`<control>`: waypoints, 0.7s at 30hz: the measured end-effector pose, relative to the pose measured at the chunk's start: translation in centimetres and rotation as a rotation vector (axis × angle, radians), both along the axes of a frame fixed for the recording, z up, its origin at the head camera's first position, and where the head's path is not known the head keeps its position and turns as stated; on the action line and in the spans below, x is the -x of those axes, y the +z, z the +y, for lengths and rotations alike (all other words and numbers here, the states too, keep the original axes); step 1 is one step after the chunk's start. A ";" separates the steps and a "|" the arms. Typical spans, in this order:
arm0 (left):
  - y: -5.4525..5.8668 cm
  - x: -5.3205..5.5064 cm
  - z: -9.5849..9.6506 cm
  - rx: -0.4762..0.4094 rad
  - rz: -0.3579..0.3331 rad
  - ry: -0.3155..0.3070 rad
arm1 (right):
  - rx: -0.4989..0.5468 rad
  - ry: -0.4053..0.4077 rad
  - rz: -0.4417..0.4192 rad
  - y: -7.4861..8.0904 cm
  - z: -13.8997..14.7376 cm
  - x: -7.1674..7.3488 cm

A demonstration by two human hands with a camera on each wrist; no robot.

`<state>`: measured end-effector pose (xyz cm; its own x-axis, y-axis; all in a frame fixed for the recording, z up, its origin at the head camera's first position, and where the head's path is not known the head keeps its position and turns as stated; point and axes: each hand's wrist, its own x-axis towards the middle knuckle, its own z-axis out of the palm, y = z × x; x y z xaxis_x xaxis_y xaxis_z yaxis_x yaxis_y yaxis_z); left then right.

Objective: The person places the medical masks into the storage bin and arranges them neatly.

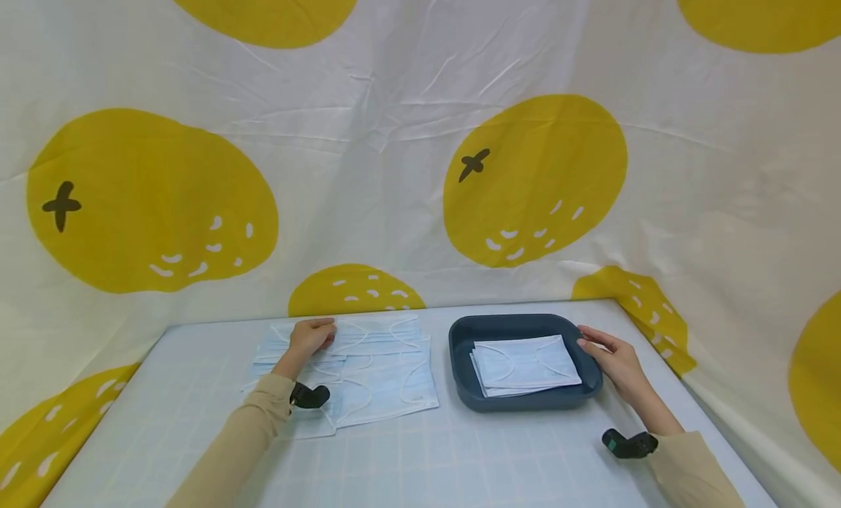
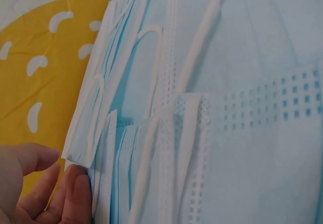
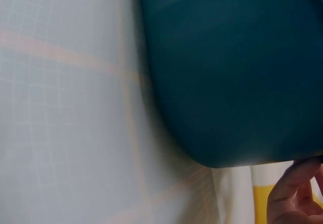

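Observation:
At the far edge of the spread of blue face masks (image 1: 388,391), my left hand (image 1: 310,339) is at a mask with its fingers bent. The left wrist view shows that face mask (image 2: 83,146) by its corner, fingertips (image 2: 76,181) tucked under it and the thumb meeting its edge. My right hand (image 1: 617,366) grips the right rim of a dark blue tray (image 1: 525,404). Several masks with white ear loops lie stacked (image 1: 525,363) inside. In the right wrist view the tray's outer wall (image 3: 232,72) fills much of the frame, the curled fingers (image 3: 290,188) at its corner.
A pale checked cloth (image 1: 460,464) covers the table. Behind it hangs a white curtain (image 1: 368,187) with large yellow fruit shapes, close to the far edge. Black wrist devices (image 1: 309,396) sit on both forearms.

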<state>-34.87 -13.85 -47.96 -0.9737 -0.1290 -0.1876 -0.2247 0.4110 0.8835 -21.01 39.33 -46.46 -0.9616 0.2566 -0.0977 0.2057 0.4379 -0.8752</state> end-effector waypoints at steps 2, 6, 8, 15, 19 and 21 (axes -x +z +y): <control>-0.2 0.0 0.0 0.001 0.013 0.015 | -0.009 0.002 0.002 0.0 0.0 0.0; -0.2 -0.2 0.1 0.038 0.030 0.033 | -0.018 0.006 -0.010 0.1 0.1 0.2; -0.1 -0.5 0.4 0.076 0.042 0.030 | -0.021 0.005 -0.013 0.0 0.2 0.1; 0.5 -1.4 0.8 0.124 0.056 0.029 | -0.003 0.005 0.000 0.3 -0.1 0.1; 0.3 -1.1 0.8 0.098 0.063 0.044 | 0.010 0.000 -0.006 0.4 -0.1 0.1; 0.1 -1.0 0.8 0.088 0.051 0.052 | 0.007 -0.003 -0.006 0.4 -0.1 0.0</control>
<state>-33.89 -13.04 -47.84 -0.9733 -0.1932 -0.1241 -0.2037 0.4768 0.8551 -21.04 39.21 -46.08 -0.9602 0.2586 -0.1052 0.2123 0.4315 -0.8768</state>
